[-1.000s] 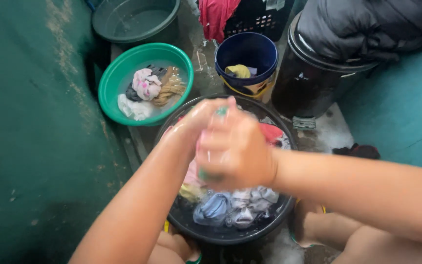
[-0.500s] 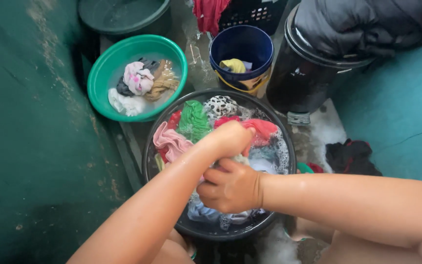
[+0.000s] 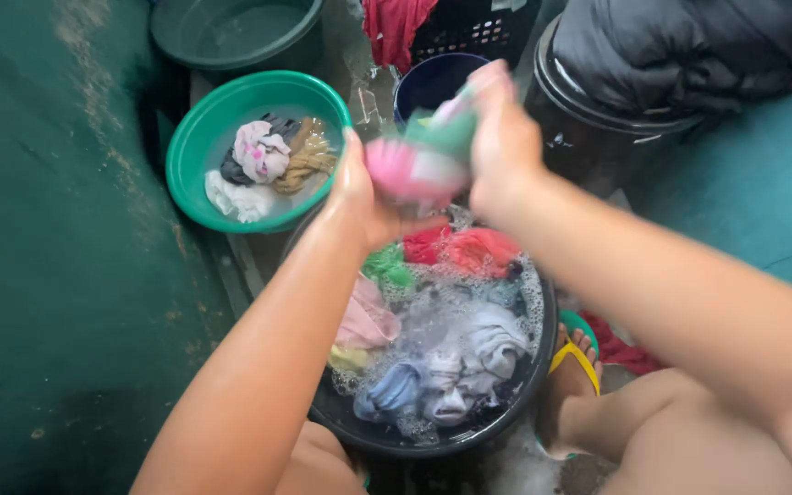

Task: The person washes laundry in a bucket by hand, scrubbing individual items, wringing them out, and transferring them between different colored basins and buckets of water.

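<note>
I've got both hands up above the black basin [image 3: 506, 431] of soapy laundry: my left hand [image 3: 359, 197] and right hand [image 3: 501, 137] both grip a blurred pink-and-green cloth [image 3: 419, 160] between them. The green bowl [image 3: 196, 156] of wrung clothes sits just beside, to the left.

Both forearms were bare from elbow to wrist, with no sleeves, watch or bracelet showing. The left hand [image 3: 357, 197] and the right hand [image 3: 503, 137] carried no gloves or rings that I could make out, though both were blurred. The knees and thighs at the bottom were bare too. On one foot sat a flip-flop [image 3: 576, 350] with a yellow strap over a green sole.
</note>
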